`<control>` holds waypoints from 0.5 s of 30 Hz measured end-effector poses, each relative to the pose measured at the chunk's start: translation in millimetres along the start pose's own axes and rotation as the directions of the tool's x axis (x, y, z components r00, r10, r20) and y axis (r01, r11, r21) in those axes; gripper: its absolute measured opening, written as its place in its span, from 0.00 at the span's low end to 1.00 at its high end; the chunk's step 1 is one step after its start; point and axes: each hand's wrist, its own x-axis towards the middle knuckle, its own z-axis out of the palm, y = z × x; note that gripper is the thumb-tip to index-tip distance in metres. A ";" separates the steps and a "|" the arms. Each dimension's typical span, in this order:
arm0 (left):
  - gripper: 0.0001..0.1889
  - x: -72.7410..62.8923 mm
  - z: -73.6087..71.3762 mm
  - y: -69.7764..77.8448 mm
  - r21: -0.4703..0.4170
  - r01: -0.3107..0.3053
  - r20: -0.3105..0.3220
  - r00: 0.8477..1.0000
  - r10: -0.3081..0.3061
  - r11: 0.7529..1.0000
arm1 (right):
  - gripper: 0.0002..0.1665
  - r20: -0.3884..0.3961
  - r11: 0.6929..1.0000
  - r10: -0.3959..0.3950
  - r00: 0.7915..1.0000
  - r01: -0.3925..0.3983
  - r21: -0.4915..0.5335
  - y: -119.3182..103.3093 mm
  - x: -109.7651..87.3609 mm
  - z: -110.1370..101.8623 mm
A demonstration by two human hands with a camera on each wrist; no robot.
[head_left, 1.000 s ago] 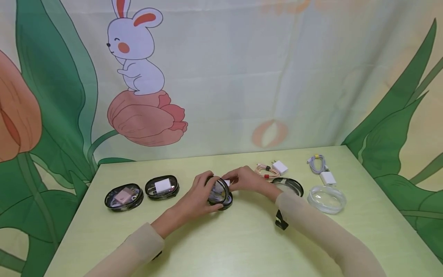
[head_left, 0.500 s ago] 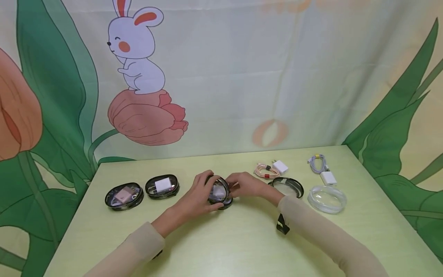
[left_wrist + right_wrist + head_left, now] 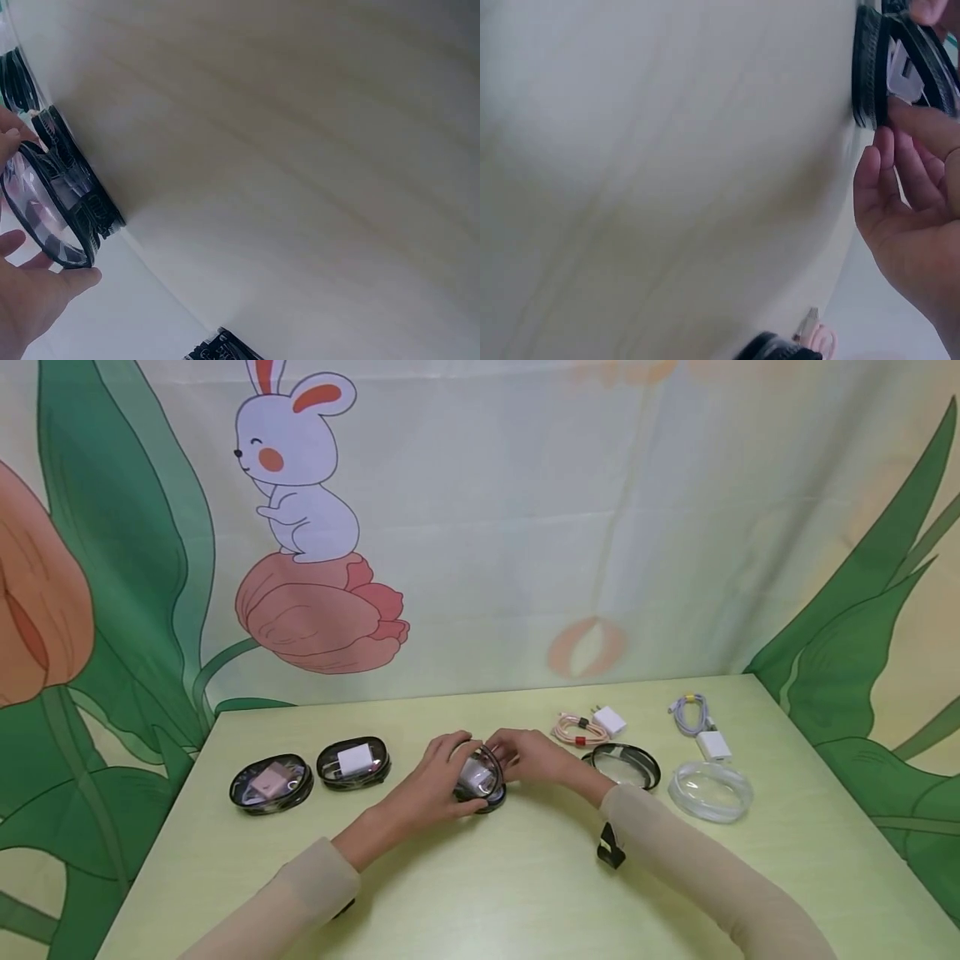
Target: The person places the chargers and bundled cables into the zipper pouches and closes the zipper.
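In the head view, a clear oval zip case with a black rim (image 3: 486, 804) stands half open at the middle of the table. My left hand (image 3: 438, 785) grips its raised half from the left, thumb low on the rim and fingers over the top. My right hand (image 3: 528, 756) is at the case's right end. In the right wrist view, its thumb and fingertips meet at the end of the opening and pinch the rim there. A white charger (image 3: 905, 73) lies inside the opening, close to those fingertips. The left wrist view shows the case (image 3: 71, 199) between thumb and fingers.
To the left lie two closed zip cases, one with a pink charger (image 3: 272, 783), one with a white charger (image 3: 354, 762). At right are a black-rimmed case (image 3: 647, 767), a clear case (image 3: 710, 810), a pink cable (image 3: 577, 731), a purple cable (image 3: 686, 717) and two white chargers (image 3: 608, 721) (image 3: 713, 745).
The white charger, earlier between my right fingers beside the case, is now inside it. My right fingers have come in against the case's rim. My left hand keeps its grip.
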 end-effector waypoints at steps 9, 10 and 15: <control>0.42 8.0 -2.0 -2.9 -0.008 -0.024 0.107 0.994 0.025 1.000 | 0.16 -0.108 1.000 0.000 0.994 0.001 0.005 6.4 -2.5 -10.9; 0.41 9.2 -2.4 -3.1 -0.011 -0.035 0.117 0.993 0.036 0.999 | 0.15 -0.112 1.000 0.003 0.994 -0.002 0.005 6.2 -2.9 -11.6; 0.36 15.9 -2.9 -3.6 0.007 -0.152 0.161 0.976 0.149 0.988 | 0.15 -0.117 1.000 0.030 0.993 -0.028 0.013 4.7 -4.8 -13.0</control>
